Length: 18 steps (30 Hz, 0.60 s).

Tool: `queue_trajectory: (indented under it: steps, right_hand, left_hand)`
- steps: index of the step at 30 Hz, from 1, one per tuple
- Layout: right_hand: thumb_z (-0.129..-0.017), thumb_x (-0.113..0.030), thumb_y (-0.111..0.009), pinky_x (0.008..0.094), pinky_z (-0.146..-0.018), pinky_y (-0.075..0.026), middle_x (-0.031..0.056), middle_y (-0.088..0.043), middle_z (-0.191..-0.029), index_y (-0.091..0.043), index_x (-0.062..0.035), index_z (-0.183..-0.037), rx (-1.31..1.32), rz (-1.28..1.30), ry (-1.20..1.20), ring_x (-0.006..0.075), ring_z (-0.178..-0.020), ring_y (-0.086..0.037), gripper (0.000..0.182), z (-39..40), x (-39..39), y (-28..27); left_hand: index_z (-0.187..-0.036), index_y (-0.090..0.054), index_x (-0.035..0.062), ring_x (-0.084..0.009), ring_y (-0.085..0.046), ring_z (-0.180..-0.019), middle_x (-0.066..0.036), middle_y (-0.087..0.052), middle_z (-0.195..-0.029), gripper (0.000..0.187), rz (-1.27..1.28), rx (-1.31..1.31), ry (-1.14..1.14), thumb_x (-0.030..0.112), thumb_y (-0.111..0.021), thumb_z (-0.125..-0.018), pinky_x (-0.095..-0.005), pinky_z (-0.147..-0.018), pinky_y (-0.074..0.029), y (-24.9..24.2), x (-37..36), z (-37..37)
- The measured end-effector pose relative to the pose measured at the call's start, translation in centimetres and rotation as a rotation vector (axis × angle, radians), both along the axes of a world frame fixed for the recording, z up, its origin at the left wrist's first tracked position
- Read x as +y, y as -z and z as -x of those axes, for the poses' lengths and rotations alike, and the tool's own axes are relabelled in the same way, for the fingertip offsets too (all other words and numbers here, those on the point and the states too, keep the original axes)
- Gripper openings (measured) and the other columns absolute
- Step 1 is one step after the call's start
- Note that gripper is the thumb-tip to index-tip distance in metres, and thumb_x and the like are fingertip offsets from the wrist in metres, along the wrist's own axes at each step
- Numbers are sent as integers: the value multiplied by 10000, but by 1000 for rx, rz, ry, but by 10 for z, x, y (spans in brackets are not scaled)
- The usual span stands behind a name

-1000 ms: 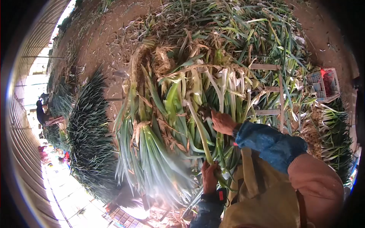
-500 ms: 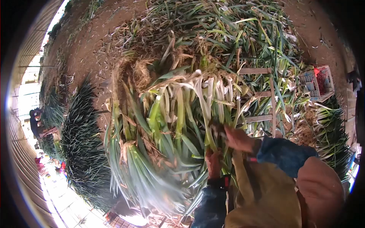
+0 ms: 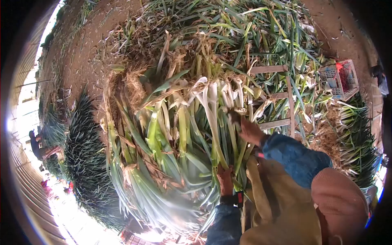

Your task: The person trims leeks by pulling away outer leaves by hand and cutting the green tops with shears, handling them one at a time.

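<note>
Leeks point(image 3: 183, 130) lie heaped in front of me, with white stems and roots toward the top and green leaves fanning toward me. My left hand point(image 3: 225, 179) is wrapped around the green part of a leek point(image 3: 214, 122) near the right side of the heap. Up and to the right, my right hand point(image 3: 250, 132) is closed on a short dark tool point(image 3: 234, 115), which overlaps the stems in this view; its exact kind I cannot tell. Dry brown leaves and roots hang among the stems.
Loose leaves and trimmings point(image 3: 228, 28) cover the ground beyond the heap. A wooden frame point(image 3: 290, 98) stands at the right, with a plastic crate point(image 3: 339, 79) past it. Stacked leeks point(image 3: 87, 159) rise on the left and more point(image 3: 357, 139) on the right. A person point(image 3: 36, 145) is at far left.
The heap has shifted slightly left in view. My right hand with the dark tool has moved up a little beside the stems. My left hand keeps its grip on the leek.
</note>
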State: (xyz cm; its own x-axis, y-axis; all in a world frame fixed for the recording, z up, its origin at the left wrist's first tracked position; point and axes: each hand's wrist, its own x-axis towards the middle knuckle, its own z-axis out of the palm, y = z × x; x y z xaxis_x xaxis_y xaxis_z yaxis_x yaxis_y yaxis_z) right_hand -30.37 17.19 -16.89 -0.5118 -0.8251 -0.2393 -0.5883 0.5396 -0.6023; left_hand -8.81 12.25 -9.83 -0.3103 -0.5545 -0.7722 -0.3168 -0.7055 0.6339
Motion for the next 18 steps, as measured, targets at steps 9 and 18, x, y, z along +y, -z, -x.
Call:
queue_trajectory:
  steps: [9,18]
  right_hand:
    - [-769,-164,-597,421,-537,-495,252,-540,-861,-266,109,-1233,-386,-75,-289,352,-651,-578,632,-19,-18,-94]
    - [-704,-165,-648,438,-642,-501,249,-573,-810,-360,96,-1149,-183,-98,-45,396,-742,-594,590,25,-1,-68]
  left_hand:
    - [-1175,-469,22,-323,-565,-822,-179,-583,-916,507,466,-202,572,182,-650,-730,-399,-741,-464,69,11,-12]
    - [-1215,-390,-54,-370,-453,-992,-220,-471,-1096,451,1292,-664,727,90,-513,-806,-443,-830,-383,45,-151,-47]
